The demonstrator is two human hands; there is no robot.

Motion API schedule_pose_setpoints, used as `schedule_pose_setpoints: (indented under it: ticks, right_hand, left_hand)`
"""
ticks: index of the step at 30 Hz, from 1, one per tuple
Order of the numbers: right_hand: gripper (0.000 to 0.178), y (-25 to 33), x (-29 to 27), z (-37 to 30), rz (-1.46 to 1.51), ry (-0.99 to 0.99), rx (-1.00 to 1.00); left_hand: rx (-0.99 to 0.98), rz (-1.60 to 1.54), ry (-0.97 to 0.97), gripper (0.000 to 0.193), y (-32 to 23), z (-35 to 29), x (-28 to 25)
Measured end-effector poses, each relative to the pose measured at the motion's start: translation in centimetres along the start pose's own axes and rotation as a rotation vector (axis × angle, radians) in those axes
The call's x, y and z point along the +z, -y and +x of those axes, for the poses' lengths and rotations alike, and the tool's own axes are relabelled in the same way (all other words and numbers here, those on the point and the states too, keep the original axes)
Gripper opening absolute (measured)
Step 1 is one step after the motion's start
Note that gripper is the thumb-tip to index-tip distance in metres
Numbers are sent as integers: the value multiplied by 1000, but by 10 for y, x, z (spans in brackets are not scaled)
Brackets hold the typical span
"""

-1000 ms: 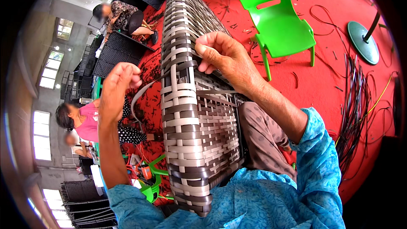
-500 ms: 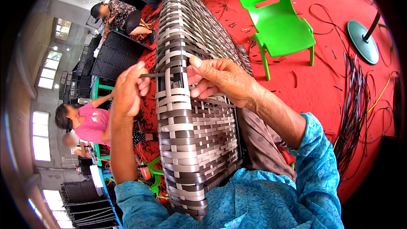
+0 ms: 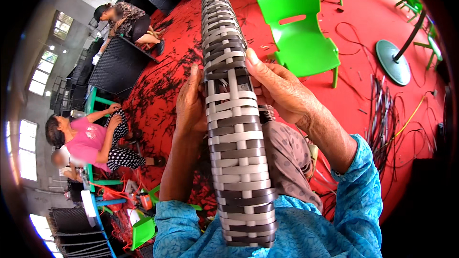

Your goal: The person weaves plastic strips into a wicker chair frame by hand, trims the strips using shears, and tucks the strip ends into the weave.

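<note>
Upright between my arms stands a woven panel [image 3: 236,136], its narrow edge wrapped in grey, brown and silvery flat strips. About its upper middle, a gap [image 3: 223,87] in the weave shows a dark hollow and a bit of metal. My right hand [image 3: 283,88] grips the panel's right side by that gap, thumb laid along the edge and fingers bent against the side. On the other side, my left hand [image 3: 191,102] lies close against the panel with one digit pointing up. Its remaining fingers are hidden, so whether it holds a strip cannot be seen.
A green plastic chair [image 3: 301,31] stands ahead on the right, near a round stand base [image 3: 393,62]. Loose strips [image 3: 382,119] lie on the red floor [image 3: 334,110]. To the left, a person in pink [image 3: 88,138] sits; another person [image 3: 126,24] bends over a black woven panel [image 3: 123,67].
The panel has turned edge-on, hiding its right face. My left hand has come in against its side; the dark strip it pulled outward no longer shows. My right thumb has moved onto the edge.
</note>
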State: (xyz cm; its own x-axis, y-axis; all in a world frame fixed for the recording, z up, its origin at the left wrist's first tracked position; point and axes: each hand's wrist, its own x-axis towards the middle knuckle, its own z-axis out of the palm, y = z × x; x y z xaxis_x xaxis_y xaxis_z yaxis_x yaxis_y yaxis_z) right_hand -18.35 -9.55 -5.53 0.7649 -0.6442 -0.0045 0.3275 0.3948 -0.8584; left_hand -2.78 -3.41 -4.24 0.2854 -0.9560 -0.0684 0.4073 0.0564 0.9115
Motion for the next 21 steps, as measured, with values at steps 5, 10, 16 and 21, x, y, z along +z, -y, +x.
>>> schedule_pose_setpoints:
  ticks: [5,10,16,21]
  right_hand:
    - [54,12,-1,-15,-67,-42,-54]
    - [42,13,-14,-19,-86,-86,-21]
    - [49,20,-17,-23,-226,-131,14]
    - [51,18,-7,-32,-225,-168,-27]
  left_hand:
    - [42,-67,144,41,22,15,-10]
    - [109,22,97,27,25,11,3]
    - [166,57,205,28,32,9,6]
    - [168,42,168,30,39,10,1]
